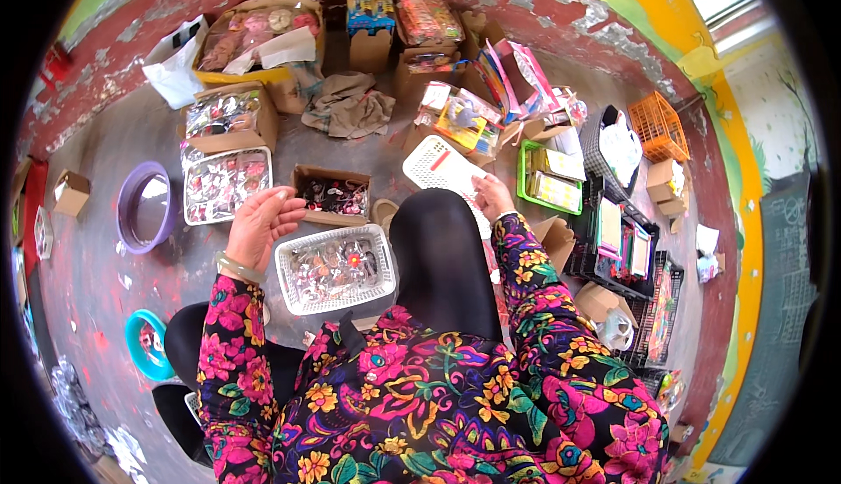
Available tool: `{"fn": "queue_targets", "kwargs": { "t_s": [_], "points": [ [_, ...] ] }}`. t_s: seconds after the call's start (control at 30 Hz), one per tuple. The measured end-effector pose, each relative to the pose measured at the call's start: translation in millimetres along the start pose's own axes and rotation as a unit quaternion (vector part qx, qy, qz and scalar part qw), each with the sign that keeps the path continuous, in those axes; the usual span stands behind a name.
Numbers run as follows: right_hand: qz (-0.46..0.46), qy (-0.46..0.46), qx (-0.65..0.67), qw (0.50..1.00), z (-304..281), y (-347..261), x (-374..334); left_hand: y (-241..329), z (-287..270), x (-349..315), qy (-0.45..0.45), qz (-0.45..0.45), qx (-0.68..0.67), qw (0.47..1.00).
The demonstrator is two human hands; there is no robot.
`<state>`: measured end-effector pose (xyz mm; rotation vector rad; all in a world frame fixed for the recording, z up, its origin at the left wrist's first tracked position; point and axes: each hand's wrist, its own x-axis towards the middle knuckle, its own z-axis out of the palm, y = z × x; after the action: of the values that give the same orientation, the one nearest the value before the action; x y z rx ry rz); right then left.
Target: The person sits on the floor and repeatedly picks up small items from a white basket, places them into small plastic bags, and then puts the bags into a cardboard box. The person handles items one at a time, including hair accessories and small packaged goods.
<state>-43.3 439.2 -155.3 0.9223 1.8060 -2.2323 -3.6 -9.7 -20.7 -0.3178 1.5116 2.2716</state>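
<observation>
My left hand, with a pale bangle on the wrist, is raised beside a small cardboard box of dark and coloured small items. Its fingers are loosely bent and apart, with nothing visible in them. Below it, a white plastic basket holds many small packaged pieces, one with a red flower shape. My right hand is up in front of my knee, its fingertips pinched together. Whatever they hold is too small to make out. Behind those fingers is a white perforated tray or basket, partly covered by my knee.
Another white basket of packets sits at left, near a purple basin and a teal basin. Cardboard boxes line the wall. At right are a green basket, black crates and an orange crate.
</observation>
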Motion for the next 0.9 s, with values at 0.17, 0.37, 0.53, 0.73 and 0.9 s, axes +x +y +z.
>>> {"fn": "queue_targets", "kwargs": {
  "t_s": [0.17, 0.37, 0.53, 0.73, 0.9],
  "points": [
    [0.082, 0.097, -0.105, 0.986, -34, 35, 16, -1, 7, 6, -0.010, -0.013, 0.011, 1.000],
    [0.068, 0.100, -0.390, 0.913, -38, 12, 11, -2, 9, 6, -0.008, -0.023, 0.017, 1.000],
    [-0.045, -0.029, -0.184, 0.981, 35, -76, -27, 2, 10, 7, -0.011, -0.008, 0.011, 1.000],
    [-0.094, -0.337, -0.053, 0.935, 190, -153, -107, 6, 8, 4, 0.003, 0.018, 0.005, 1.000],
    [-0.069, -0.361, -0.018, 0.930, 283, -115, -151, 11, 11, -1, -0.026, 0.038, -0.017, 0.999]
  ]
}}
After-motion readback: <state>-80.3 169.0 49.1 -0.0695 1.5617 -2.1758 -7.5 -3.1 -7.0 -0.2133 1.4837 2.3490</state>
